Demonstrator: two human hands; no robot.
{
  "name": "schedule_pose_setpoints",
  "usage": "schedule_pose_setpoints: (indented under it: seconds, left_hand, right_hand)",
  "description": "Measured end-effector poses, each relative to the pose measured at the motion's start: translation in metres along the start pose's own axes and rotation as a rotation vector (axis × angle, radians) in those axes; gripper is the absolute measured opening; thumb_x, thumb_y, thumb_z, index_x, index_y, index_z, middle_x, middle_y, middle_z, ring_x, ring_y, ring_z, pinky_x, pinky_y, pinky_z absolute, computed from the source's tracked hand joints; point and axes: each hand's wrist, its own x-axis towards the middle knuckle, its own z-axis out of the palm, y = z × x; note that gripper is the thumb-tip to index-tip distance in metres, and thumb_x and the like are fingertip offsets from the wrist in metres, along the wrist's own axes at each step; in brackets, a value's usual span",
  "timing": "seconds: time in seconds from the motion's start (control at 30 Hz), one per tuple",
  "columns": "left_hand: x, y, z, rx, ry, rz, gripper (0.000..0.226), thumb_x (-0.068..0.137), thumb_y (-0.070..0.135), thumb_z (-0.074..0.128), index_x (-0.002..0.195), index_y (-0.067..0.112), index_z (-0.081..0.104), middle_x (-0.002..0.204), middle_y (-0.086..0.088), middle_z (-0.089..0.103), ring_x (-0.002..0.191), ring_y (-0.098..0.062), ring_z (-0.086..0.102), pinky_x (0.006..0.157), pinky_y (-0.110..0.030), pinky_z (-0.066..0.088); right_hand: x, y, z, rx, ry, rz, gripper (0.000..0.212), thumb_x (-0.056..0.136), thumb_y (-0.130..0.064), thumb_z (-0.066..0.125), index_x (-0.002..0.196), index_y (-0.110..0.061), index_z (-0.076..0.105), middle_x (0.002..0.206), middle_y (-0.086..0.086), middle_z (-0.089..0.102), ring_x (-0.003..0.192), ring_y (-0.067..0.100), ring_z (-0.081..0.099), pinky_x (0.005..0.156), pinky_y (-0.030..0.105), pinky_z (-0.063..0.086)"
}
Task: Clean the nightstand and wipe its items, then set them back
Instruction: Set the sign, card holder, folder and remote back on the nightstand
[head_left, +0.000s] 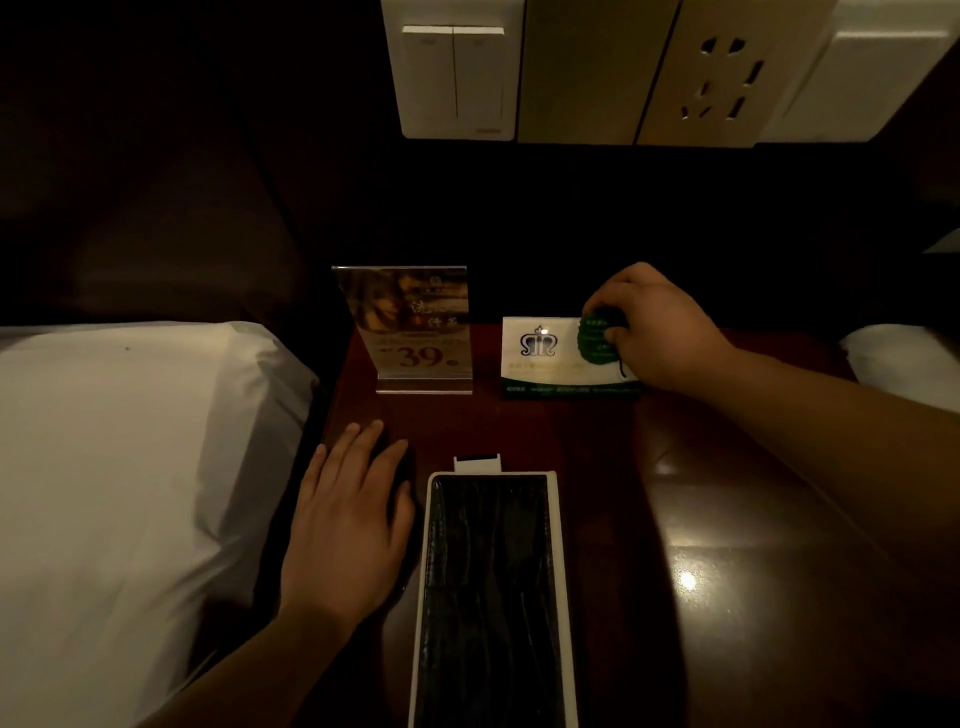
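The dark red nightstand (727, 493) fills the middle of the view. A clear acrylic sign stand (410, 332) with "39" printed on it stands upright at the back left. To its right stands a white card with a green crest and leaf (550, 358); my right hand (660, 332) grips its upper right corner. A long black tray with a white rim (493, 597) lies in front, a small white tab at its far end. My left hand (353, 514) rests flat on the nightstand beside the tray's left side, fingers spread, holding nothing.
A white pillow (130, 467) lies on the bed at the left, against the nightstand's edge. Another white pillow (904, 358) shows at the far right. Wall switches (457, 78) and a socket (722, 78) sit above, behind the nightstand.
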Motion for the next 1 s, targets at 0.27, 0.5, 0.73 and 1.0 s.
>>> schedule_pose_setpoints:
  seconds: [0.27, 0.5, 0.73, 1.0]
  left_hand:
    - [-0.001, 0.0, 0.0, -0.011, 0.013, 0.001, 0.047, 0.095, 0.037, 0.038, 0.135, 0.02, 0.056, 0.148, -0.007, 0.049, 0.144, -0.023, 0.034, 0.118, -0.051, 0.028]
    - [-0.001, 0.001, -0.002, -0.025, 0.016, 0.005, 0.047, 0.096, 0.036, 0.038, 0.135, 0.019, 0.056, 0.149, -0.007, 0.049, 0.145, -0.023, 0.033, 0.12, -0.048, 0.025]
    - [-0.001, 0.002, -0.002, -0.028, 0.02, 0.009, 0.048, 0.095, 0.037, 0.037, 0.134, 0.018, 0.058, 0.148, -0.008, 0.05, 0.144, -0.024, 0.035, 0.119, -0.049, 0.025]
    - [0.0, -0.001, 0.0, -0.021, 0.034, 0.01, 0.047, 0.095, 0.038, 0.038, 0.134, 0.021, 0.056, 0.148, -0.006, 0.049, 0.144, -0.022, 0.034, 0.119, -0.048, 0.026]
  right_hand:
    - [0.003, -0.002, 0.003, -0.052, 0.031, -0.044, 0.038, 0.091, -0.005, 0.061, 0.128, -0.014, 0.059, 0.137, 0.009, 0.045, 0.121, 0.031, 0.049, 0.094, 0.04, 0.051]
    - [-0.006, 0.005, -0.005, 0.011, 0.075, -0.04, 0.059, 0.086, -0.015, 0.068, 0.141, -0.019, 0.047, 0.142, 0.01, 0.042, 0.128, 0.032, 0.043, 0.101, 0.047, 0.046]
    - [-0.033, 0.027, -0.004, 0.493, 0.083, 0.354, 0.072, 0.089, -0.016, 0.068, 0.149, -0.018, 0.029, 0.122, 0.002, 0.055, 0.116, 0.028, 0.057, 0.093, 0.042, 0.05]
    - [-0.042, 0.024, 0.01, 0.654, 0.026, 0.431, 0.065, 0.092, -0.01, 0.063, 0.148, -0.017, 0.03, 0.125, 0.01, 0.064, 0.103, 0.031, 0.065, 0.094, 0.055, 0.051]
